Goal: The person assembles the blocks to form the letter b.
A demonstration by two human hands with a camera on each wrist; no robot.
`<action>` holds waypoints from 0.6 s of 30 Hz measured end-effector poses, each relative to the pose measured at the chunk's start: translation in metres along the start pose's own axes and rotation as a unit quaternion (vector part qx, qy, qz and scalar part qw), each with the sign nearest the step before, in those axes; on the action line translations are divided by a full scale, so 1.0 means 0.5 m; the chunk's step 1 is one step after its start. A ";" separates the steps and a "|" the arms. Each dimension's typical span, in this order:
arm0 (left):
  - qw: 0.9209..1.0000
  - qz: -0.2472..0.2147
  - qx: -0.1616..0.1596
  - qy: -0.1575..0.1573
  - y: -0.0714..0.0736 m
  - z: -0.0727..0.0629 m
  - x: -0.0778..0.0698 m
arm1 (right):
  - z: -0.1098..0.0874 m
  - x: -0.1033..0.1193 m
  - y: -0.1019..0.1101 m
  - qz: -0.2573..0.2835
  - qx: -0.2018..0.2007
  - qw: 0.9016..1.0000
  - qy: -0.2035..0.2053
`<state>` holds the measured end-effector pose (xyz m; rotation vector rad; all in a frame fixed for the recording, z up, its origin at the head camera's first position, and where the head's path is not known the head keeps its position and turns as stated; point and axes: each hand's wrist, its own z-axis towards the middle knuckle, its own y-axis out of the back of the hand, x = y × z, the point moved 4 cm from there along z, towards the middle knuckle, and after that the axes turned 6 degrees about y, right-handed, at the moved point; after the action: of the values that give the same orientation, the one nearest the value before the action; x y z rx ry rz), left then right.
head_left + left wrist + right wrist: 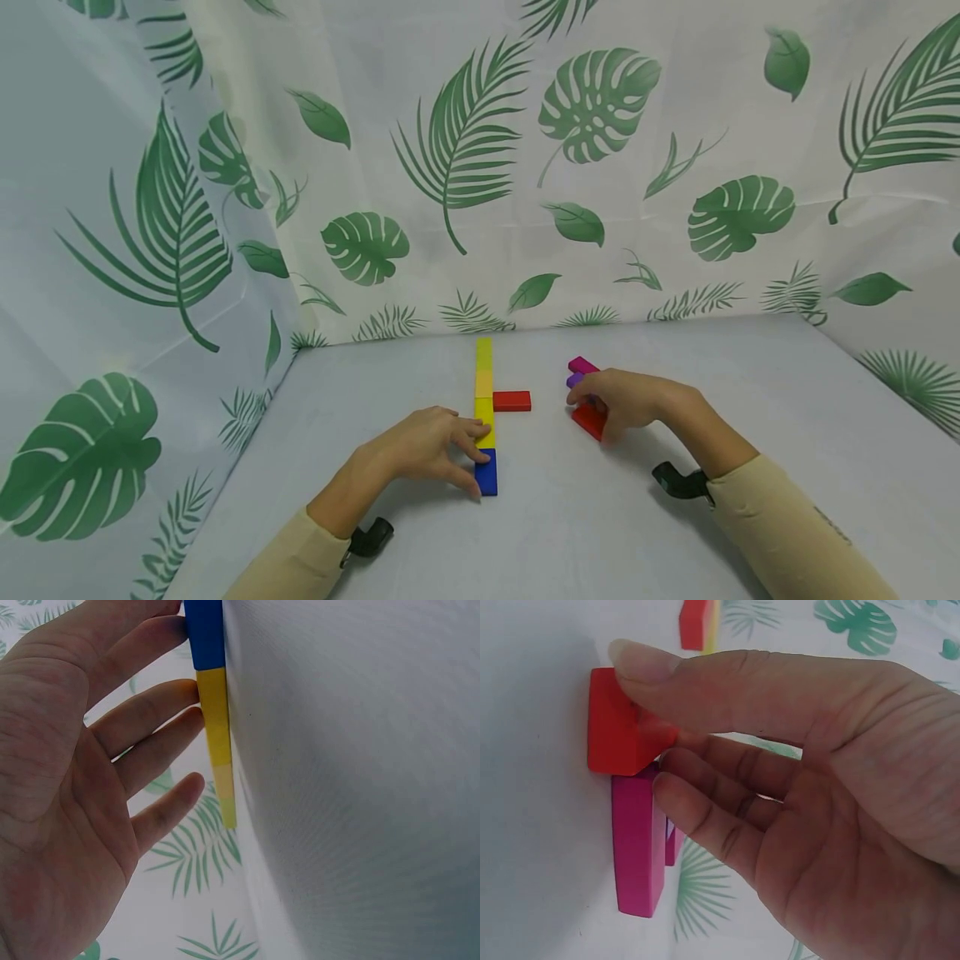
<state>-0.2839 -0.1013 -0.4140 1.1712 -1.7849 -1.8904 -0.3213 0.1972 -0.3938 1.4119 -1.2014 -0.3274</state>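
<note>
A straight row of blocks runs away from the near side: a blue block [486, 473] at the near end, then yellow blocks [483, 375]. A red block [512, 402] lies crosswise against the row's right side. My left hand [431, 446] rests along the row with loosely spread fingers, its thumb by the blue block's near end and other fingertips at the yellow edge. To the right, my right hand [630, 400] pinches another red block [611, 724] between thumb and fingers. Just beyond lie a purple block [574, 380] and a magenta block [582, 365], partly hidden by that hand.
Both sets of blocks lie on a pale grey-white tabletop [562, 533]. A white curtain [480, 275] with green leaf prints stands behind the table and along its sides. Black wrist cameras [678, 481] hang below both sleeves, close to the tabletop.
</note>
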 end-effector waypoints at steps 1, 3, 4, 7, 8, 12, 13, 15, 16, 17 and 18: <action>1.000 0.000 0.000 0.000 0.000 0.000 0.000 | 0.000 0.001 -0.001 0.000 0.000 1.000 0.004; 1.000 0.002 -0.001 -0.002 0.000 0.000 -0.001 | 0.001 0.001 -0.002 0.002 -0.002 1.000 0.007; 1.000 0.003 -0.001 -0.002 -0.001 0.000 0.000 | 0.002 0.002 -0.003 0.002 -0.003 1.000 0.008; 1.000 0.007 -0.002 -0.004 0.000 0.000 -0.001 | 0.003 0.005 -0.002 -0.002 -0.006 1.000 0.013; 1.000 0.008 -0.002 -0.005 0.000 0.000 -0.001 | 0.004 0.005 -0.001 -0.003 -0.009 1.000 0.014; 1.000 0.007 0.000 -0.005 0.003 -0.002 -0.003 | 0.007 0.010 -0.001 -0.010 -0.018 1.000 0.022; 1.000 0.007 0.001 -0.005 0.003 -0.002 -0.004 | 0.009 0.010 -0.001 -0.010 -0.020 0.999 0.023; 1.000 0.006 0.001 -0.006 0.005 -0.002 -0.006 | 0.010 0.012 -0.002 -0.006 -0.022 0.999 0.028; 1.000 0.005 0.001 -0.006 0.005 -0.003 -0.006 | 0.011 0.013 -0.003 -0.003 -0.023 0.999 0.030; 1.000 0.005 0.001 -0.007 0.005 -0.003 -0.007 | 0.011 0.014 -0.003 -0.002 -0.023 0.999 0.036; 1.000 0.005 0.001 -0.007 0.005 -0.002 -0.007 | 0.012 0.015 -0.004 0.003 -0.023 0.999 0.036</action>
<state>-0.2818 -0.1003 -0.4103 1.1503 -1.7957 -1.8967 -0.3218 0.1875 -0.3938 1.3681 -1.1329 -0.2955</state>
